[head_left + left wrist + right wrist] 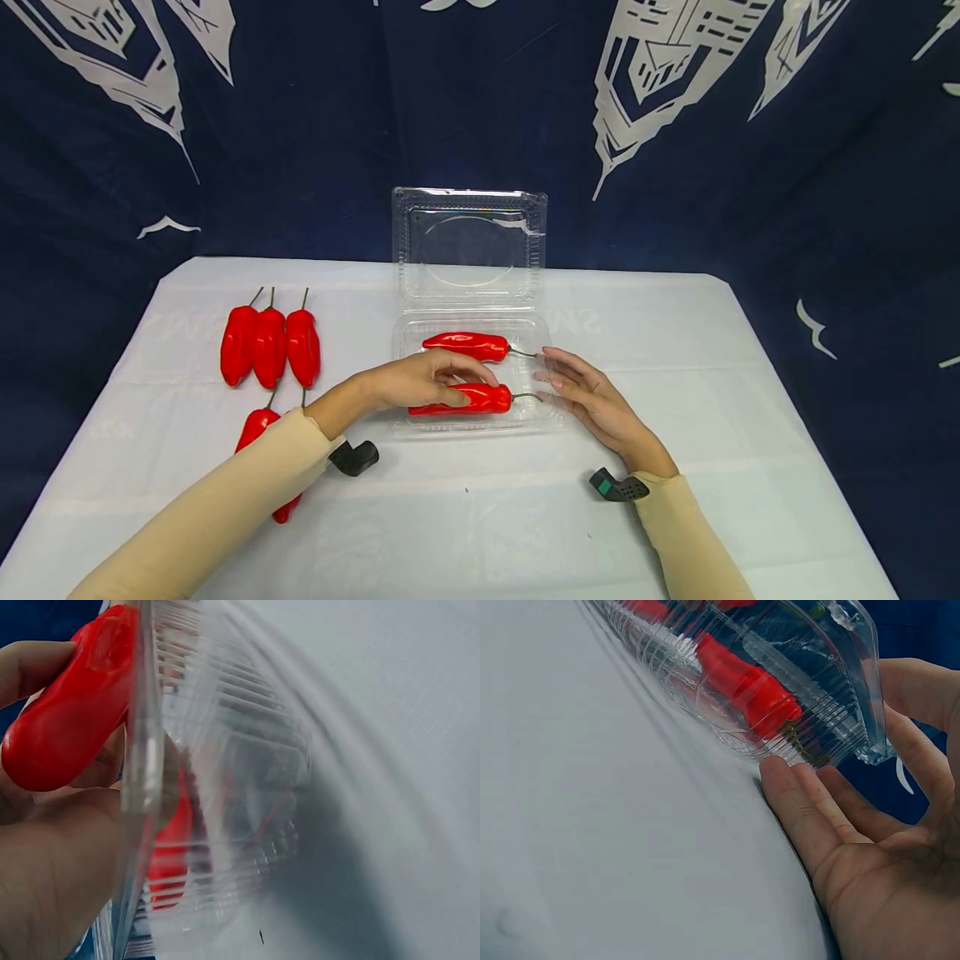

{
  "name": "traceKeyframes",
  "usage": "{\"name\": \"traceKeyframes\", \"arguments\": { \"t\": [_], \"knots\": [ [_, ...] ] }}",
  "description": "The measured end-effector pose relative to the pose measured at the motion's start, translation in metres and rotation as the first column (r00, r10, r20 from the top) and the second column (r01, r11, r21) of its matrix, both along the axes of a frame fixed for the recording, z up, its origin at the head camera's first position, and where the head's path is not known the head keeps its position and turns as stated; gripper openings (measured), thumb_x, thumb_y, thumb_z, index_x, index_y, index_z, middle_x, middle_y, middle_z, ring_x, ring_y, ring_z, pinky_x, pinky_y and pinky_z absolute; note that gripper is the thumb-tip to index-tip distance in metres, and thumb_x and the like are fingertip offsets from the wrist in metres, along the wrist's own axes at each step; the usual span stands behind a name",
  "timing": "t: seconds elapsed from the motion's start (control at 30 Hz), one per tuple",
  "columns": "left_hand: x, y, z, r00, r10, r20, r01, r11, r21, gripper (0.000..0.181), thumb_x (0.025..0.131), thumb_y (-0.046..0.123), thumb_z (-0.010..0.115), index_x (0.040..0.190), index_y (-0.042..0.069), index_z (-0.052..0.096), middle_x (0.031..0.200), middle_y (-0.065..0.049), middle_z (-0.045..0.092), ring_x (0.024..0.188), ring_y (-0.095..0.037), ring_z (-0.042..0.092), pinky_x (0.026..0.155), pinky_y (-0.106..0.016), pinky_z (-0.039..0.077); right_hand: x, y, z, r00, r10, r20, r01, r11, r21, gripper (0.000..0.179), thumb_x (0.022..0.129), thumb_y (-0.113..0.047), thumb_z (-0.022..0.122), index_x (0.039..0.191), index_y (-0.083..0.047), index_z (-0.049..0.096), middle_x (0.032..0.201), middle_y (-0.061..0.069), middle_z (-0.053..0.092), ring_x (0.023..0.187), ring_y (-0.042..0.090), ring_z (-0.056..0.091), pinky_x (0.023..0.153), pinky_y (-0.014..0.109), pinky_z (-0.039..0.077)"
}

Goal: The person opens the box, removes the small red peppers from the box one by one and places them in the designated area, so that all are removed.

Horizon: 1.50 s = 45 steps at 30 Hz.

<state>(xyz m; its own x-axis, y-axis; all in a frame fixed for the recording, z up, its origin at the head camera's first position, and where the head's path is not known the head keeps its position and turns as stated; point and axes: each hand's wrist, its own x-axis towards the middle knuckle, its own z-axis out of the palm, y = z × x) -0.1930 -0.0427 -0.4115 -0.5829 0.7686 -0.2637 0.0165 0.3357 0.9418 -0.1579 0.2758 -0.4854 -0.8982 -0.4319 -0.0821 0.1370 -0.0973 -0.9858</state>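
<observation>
Over the near side of a clear plastic clamshell box [480, 427], my left hand [420, 379] holds a red chili pepper [487, 399] between thumb and fingers. Its green stem points right. The left wrist view shows the held pepper [71, 712] at the box's rim. Another red pepper [465, 343] lies in the far part of the box, stem also to the right. My right hand [600, 408] is at the box's right end. In the right wrist view its fingers [802, 817] extend loosely by the ribbed wall, with the thumb near the rim.
The box's lid [468, 246] stands raised at the back. Left of the box, three red peppers [270, 346] lie in a row, stems away from me. Nearer, more peppers [257, 427] are partly hidden under my left sleeve. A white cloth [480, 533] covers the table.
</observation>
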Motion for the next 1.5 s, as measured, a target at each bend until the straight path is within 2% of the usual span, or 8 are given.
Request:
{"name": "traceKeyframes", "arguments": {
  "t": [0.2,0.4,0.77,1.0,1.17,1.33,1.5],
  "knots": [
    [0.001,-0.008,0.004,1.000,0.015,0.005,-0.015,1.000,0.016,0.041,0.092,0.009,0.068,0.130,0.023,0.065,0.143,0.001,0.052,0.135,-0.023,0.045,0.106,-0.039,0.047,0.001,0.000,0.002,1.000,0.006,-0.009,-0.006,1.000,-0.007,0.059,0.103,-0.011,0.055,0.155,-0.003,0.029,0.163,0.019,0.020,0.136,0.019,0.049,0.105,0.033,0.049],
    [0.002,-0.015,0.010,0.999,0.045,0.018,-0.045,0.998,0.038,0.040,0.093,0.007,0.066,0.130,0.023,0.066,0.144,-0.001,0.050,0.134,-0.026,0.041,0.100,-0.036,0.051,0.001,0.000,0.002,1.000,0.008,-0.009,-0.009,1.000,-0.014,0.059,0.103,-0.011,0.055,0.156,-0.004,0.029,0.164,0.019,0.019,0.136,0.019,0.049,0.105,0.032,0.048],
    [0.007,-0.029,0.017,0.994,0.109,-0.010,-0.108,0.992,0.067,0.036,0.096,0.003,0.058,0.126,0.020,0.068,0.133,-0.006,0.054,0.108,-0.028,0.048,0.081,-0.029,0.045,-0.001,0.001,0.000,1.000,0.014,-0.021,-0.015,1.000,-0.018,0.059,0.103,-0.010,0.053,0.156,-0.001,0.027,0.164,0.021,0.017,0.136,0.018,0.050,0.106,0.031,0.048],
    [0.011,-0.038,0.019,0.988,0.150,0.038,-0.152,0.987,0.058,0.036,0.096,0.004,0.058,0.125,0.023,0.069,0.140,-0.003,0.050,0.123,-0.027,0.045,0.090,-0.031,0.050,-0.001,0.000,0.002,1.000,0.013,-0.018,-0.013,1.000,-0.012,0.060,0.103,-0.011,0.054,0.156,-0.001,0.026,0.164,0.020,0.017,0.135,0.017,0.050,0.106,0.031,0.048],
    [0.015,-0.044,0.019,0.985,0.170,0.036,-0.172,0.983,0.063,0.037,0.095,0.004,0.058,0.126,0.022,0.068,0.137,-0.005,0.053,0.108,-0.028,0.054,0.086,-0.029,0.050,0.001,0.000,0.002,1.000,0.010,-0.018,-0.010,1.000,-0.018,0.060,0.103,-0.011,0.054,0.156,-0.002,0.027,0.164,0.020,0.018,0.135,0.018,0.050,0.105,0.031,0.048],
    [0.020,-0.055,0.021,0.975,0.222,0.020,-0.222,0.974,0.046,0.038,0.095,0.005,0.059,0.126,0.024,0.068,0.136,-0.006,0.053,0.107,-0.028,0.056,0.086,-0.031,0.051,0.001,0.000,0.002,1.000,0.010,-0.017,-0.010,1.000,-0.014,0.058,0.104,-0.011,0.052,0.156,-0.002,0.027,0.163,0.020,0.019,0.135,0.017,0.050,0.106,0.030,0.048],
    [0.026,-0.074,0.027,0.949,0.315,0.021,-0.316,0.948,0.030,0.036,0.097,0.009,0.060,0.129,0.025,0.067,0.138,-0.008,0.054,0.113,-0.031,0.055,0.087,-0.033,0.053,0.002,0.000,0.002,1.000,0.009,-0.023,-0.009,1.000,-0.011,0.059,0.104,-0.011,0.052,0.156,-0.002,0.026,0.162,0.020,0.022,0.135,0.017,0.050,0.105,0.030,0.048]
  ]
}}
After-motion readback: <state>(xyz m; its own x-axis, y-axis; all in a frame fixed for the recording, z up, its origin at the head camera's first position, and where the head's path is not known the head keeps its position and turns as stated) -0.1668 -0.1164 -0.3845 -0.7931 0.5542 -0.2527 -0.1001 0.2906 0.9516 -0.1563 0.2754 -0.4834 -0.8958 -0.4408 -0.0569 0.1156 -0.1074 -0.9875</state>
